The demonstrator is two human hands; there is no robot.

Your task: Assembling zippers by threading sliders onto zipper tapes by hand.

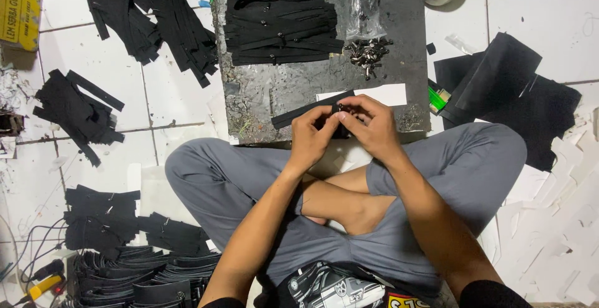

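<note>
Head view, near to far: a person sits cross-legged in grey trousers [249,177] on a white tiled floor [175,102], both hands meeting over the near edge of a dark work board [299,86]. Left hand [310,138] and right hand [368,124] each have the grip closed, fingertips pinching a black strap [309,110] lying slantwise on the board. Farther back sit a stack of black straps [281,26] and, just beside it, a pile of small metal fittings [367,51].

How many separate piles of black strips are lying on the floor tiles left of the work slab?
4: one pile top left, one beside the slab, one at mid left, one lower left. More may be out of frame.
</note>
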